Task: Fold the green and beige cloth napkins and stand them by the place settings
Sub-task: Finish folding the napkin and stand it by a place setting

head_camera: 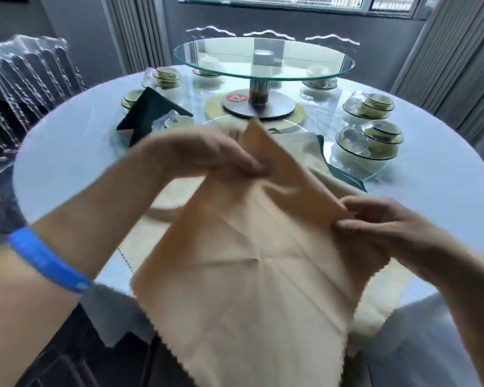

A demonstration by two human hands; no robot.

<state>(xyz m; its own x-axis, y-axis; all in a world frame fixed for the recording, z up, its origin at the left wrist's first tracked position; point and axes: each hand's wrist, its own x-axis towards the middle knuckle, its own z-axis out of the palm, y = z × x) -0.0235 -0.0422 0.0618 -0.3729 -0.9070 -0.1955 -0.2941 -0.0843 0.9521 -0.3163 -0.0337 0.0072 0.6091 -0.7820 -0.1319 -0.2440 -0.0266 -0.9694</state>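
Observation:
A creased beige napkin (249, 275) hangs in front of me above the near edge of the round table (67, 152). My left hand (207, 152) pinches its upper fold near the pointed top corner. At the napkin's right edge, my right hand (375, 224) pinches the cloth between thumb and fingers. A dark green napkin (148, 113), folded into a standing pointed shape, stands by the place setting at the left. More beige cloth and a dark green cloth (344, 174) lie on the table behind the held napkin.
A glass turntable (263, 65) on a metal stand rises at the table's centre. Stacked bowl sets (372, 141) sit at the right, others around the far rim. A clear chair (20, 88) stands at the left. Curtains and a window lie behind.

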